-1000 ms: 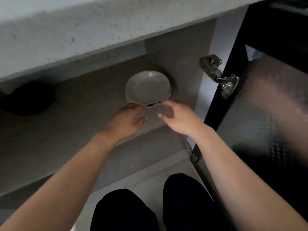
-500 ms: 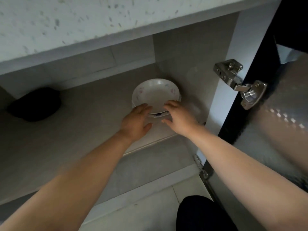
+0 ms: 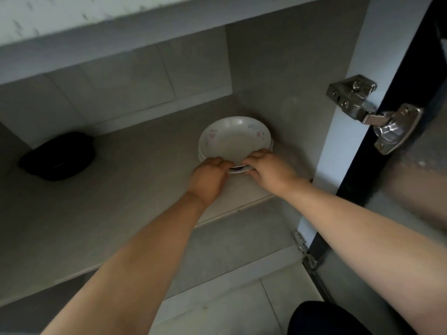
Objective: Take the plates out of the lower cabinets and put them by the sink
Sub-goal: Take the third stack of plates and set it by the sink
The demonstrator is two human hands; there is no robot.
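Note:
A small stack of white plates (image 3: 234, 139) with faint pink and blue flower marks sits on the grey shelf (image 3: 135, 180) inside the lower cabinet, near its right wall. My left hand (image 3: 209, 176) grips the near rim of the stack from the left. My right hand (image 3: 269, 170) grips the same rim from the right, thumb on top of the upper plate. A dark-patterned edge of a lower plate shows between my hands. The stack rests on the shelf.
A black bowl-like object (image 3: 58, 155) sits at the back left of the shelf. The dark cabinet door (image 3: 411, 165) stands open at the right on a metal hinge (image 3: 370, 112). The speckled countertop edge (image 3: 96, 18) overhangs above. Tiled floor (image 3: 217, 308) lies below.
Both hands have reached further in and closed onto the near rim of the plate stack. The view has moved closer to the cabinet.

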